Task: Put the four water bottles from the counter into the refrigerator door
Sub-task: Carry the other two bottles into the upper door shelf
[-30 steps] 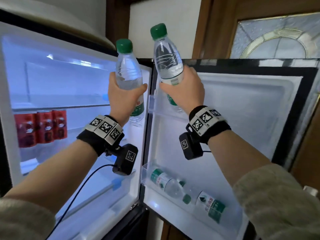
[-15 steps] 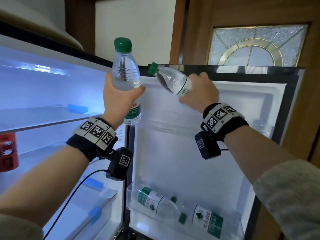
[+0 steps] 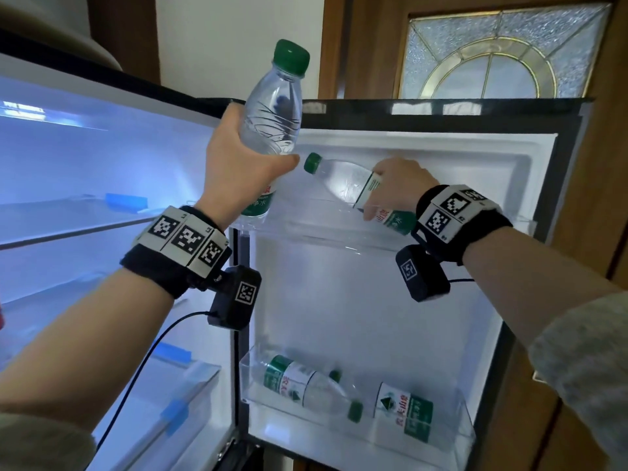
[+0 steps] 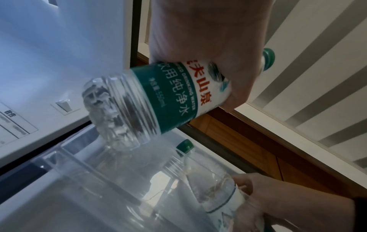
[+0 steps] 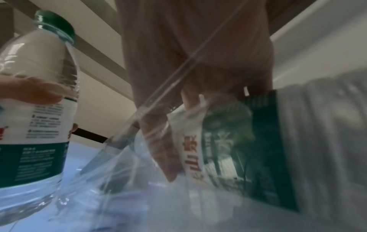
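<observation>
My left hand (image 3: 238, 168) grips a clear water bottle (image 3: 272, 110) with a green cap and green-white label, held nearly upright at the hinge side of the open refrigerator door (image 3: 407, 300). The same bottle (image 4: 158, 100) fills the left wrist view. My right hand (image 3: 394, 185) holds a second bottle (image 3: 343, 178) on its side, cap pointing left, partly inside the clear upper door shelf (image 3: 323, 232). In the right wrist view my fingers (image 5: 170, 157) curl round its label (image 5: 218, 149). Two more bottles, one (image 3: 306, 385) and another (image 3: 404, 413), lie in the lower door shelf (image 3: 462, 433).
The lit refrigerator interior (image 3: 85, 185) with glass shelves and a drawer (image 3: 176, 396) is at the left. A wooden door with a stained-glass window (image 3: 489, 59) stands behind the refrigerator door. A cable (image 3: 136, 368) hangs from my left wrist camera.
My right hand has tipped its bottle from upright to lying flat and lowered it into the upper door shelf. My left hand has brought its bottle rightward, toward the door.
</observation>
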Motion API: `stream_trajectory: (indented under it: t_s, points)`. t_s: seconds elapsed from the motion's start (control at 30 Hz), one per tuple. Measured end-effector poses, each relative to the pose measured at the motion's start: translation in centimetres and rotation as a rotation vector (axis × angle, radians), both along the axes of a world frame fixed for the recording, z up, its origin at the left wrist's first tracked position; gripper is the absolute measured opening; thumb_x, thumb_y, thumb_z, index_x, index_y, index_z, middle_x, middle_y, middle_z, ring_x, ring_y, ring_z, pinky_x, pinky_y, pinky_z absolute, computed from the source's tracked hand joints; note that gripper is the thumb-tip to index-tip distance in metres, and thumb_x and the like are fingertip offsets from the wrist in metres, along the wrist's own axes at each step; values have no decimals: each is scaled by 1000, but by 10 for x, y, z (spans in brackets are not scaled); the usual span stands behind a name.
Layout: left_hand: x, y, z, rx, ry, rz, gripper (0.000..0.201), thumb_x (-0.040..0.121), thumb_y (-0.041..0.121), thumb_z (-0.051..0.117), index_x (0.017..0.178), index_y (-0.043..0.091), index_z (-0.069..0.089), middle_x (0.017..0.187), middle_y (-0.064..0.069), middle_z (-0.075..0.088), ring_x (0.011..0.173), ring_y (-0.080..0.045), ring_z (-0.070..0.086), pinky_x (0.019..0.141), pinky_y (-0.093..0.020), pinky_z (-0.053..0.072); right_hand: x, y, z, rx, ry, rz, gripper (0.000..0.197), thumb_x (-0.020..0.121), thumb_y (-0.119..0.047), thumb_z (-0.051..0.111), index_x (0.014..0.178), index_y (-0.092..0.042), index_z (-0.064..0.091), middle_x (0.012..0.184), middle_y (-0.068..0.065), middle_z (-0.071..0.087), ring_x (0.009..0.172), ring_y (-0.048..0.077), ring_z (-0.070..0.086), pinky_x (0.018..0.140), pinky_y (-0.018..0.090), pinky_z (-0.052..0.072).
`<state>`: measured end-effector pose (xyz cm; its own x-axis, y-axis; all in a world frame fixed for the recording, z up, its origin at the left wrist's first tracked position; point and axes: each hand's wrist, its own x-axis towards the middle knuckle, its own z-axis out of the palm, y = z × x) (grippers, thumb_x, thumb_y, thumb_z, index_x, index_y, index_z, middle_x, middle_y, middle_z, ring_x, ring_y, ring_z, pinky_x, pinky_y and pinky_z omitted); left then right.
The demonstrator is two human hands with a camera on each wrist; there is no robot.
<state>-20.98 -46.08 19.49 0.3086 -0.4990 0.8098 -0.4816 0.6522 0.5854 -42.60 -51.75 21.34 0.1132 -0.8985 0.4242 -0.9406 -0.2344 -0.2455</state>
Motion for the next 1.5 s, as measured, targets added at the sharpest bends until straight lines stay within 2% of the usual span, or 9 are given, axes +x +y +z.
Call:
stream_trajectory:
  t_s: [0.3,0.43,0.53,0.63,0.7,0.9,1.07,1.2,1.5]
  points:
    - [-8,-1,-5,-6,-134,85,50,61,27,83,94,21,45,88,9,54,71,0,49,61,-14,42,-6,-9,6,319,87,-107,33,54,-19,87,80,-10,70,84,8,69,69,26,63,63,30,50]
    - [-10,-4,-4,-2,-177,107,53,60,28,83,100,18,50,95,5,56,77,-8,51,62,-17,42,-4,-12,14,514,187,-173,47,70,-22,82,108,-3,62,106,16,67,75,29,61,62,30,46]
    - [-11,-6,-5,2,-203,127,57,59,29,83,104,15,51,96,3,56,84,-15,52,66,-24,46,-3,-13,15,583,197,-182,49,72,-22,81,111,0,62,106,16,68,75,29,62,64,32,47]
    - [-12,-6,-5,9,-231,148,58,58,32,82,103,14,51,96,0,56,87,-20,54,72,-37,52,-4,-15,14,383,190,-76,42,66,-37,85,93,-10,69,96,7,69,79,26,63,69,32,49]
    - [-12,-6,-5,19,-242,161,59,58,33,81,104,15,50,98,-1,56,89,-21,54,75,-41,53,3,-12,12,239,147,37,54,69,-48,82,106,-11,69,107,4,68,99,24,63,85,34,49]
    - [-13,-8,-8,45,-241,195,61,57,35,81,106,17,49,101,-2,56,90,-19,54,77,-41,54,30,-19,7,208,14,222,44,79,-29,78,119,-12,68,121,1,65,116,20,57,101,31,43]
    - [-15,-9,-13,81,-265,230,59,58,31,81,106,16,50,101,-3,55,87,-19,53,74,-35,51,33,-31,6,173,84,171,29,72,-20,81,101,-18,77,106,-2,73,89,15,65,73,21,47]
    - [-17,-8,-15,100,-311,264,53,60,28,80,101,16,48,102,-4,54,84,-18,48,66,-28,39,32,-32,8,135,172,37,29,69,-18,79,95,-10,72,102,6,71,90,25,64,79,30,52]
    - [-26,-10,-17,139,-366,298,56,62,27,80,107,14,49,103,-4,51,83,-19,49,68,-26,38,6,-24,0,0,167,-25,10,69,-12,72,69,-9,62,73,10,64,62,25,60,62,31,54]
